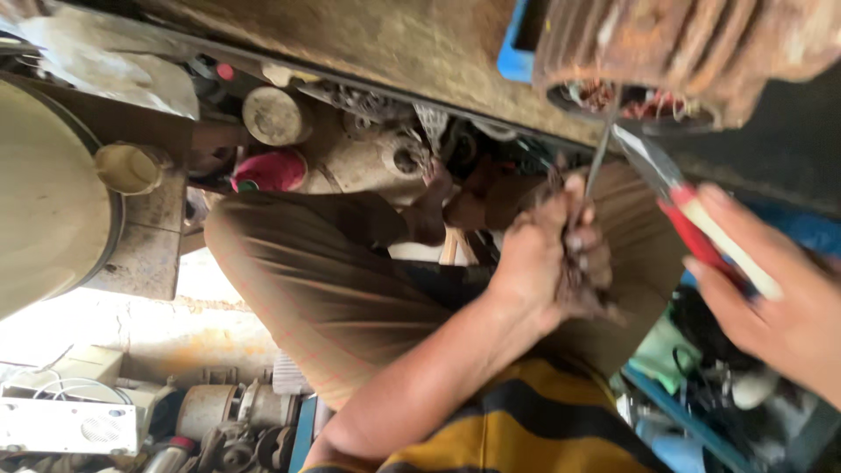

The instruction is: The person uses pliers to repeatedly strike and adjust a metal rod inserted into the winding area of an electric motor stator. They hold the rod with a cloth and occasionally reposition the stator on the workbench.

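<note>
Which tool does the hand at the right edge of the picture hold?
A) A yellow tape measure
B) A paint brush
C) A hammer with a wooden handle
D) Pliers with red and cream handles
D: the right hand grips pliers with red and cream handles, whose metal jaws point up toward the rusty ribbed motor housing, while the left hand clutches a bundle of dark wire.

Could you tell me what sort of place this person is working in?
Most likely a small motor repair workshop. A rusty ribbed motor housing with copper windings showing sits close to both hands, the right hand holds red-handled pliers, and more old motors and parts lie about the floor.
</note>
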Demonstrator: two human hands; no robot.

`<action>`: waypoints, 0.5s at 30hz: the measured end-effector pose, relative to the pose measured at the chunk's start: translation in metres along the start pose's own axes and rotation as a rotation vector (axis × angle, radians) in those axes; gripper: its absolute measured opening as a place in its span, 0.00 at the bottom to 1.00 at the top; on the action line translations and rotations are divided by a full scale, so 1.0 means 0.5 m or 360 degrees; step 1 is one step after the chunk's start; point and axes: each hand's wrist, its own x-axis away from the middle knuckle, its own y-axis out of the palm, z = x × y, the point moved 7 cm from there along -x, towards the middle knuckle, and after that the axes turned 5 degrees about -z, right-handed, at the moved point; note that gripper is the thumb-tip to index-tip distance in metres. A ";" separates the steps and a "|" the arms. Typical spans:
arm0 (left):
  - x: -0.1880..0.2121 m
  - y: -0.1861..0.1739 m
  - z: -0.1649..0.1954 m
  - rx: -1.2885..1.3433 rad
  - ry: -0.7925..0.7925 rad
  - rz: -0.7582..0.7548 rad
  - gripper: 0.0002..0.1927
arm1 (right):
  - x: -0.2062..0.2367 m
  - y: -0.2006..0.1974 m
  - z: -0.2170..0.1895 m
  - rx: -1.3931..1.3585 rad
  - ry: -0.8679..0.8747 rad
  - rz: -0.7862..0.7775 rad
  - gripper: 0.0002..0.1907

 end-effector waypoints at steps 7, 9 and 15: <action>0.011 -0.004 -0.008 0.0011 0.0003 -0.0076 0.18 | 0.003 0.004 -0.005 0.0060 0.0053 -0.0104 0.24; 0.012 -0.015 -0.010 0.0011 -0.0018 0.0000 0.18 | -0.005 0.001 -0.010 0.0012 0.0005 -0.0033 0.25; 0.019 -0.014 -0.016 0.0041 0.0011 -0.0153 0.19 | -0.018 0.017 -0.011 0.0196 0.0109 -0.0214 0.28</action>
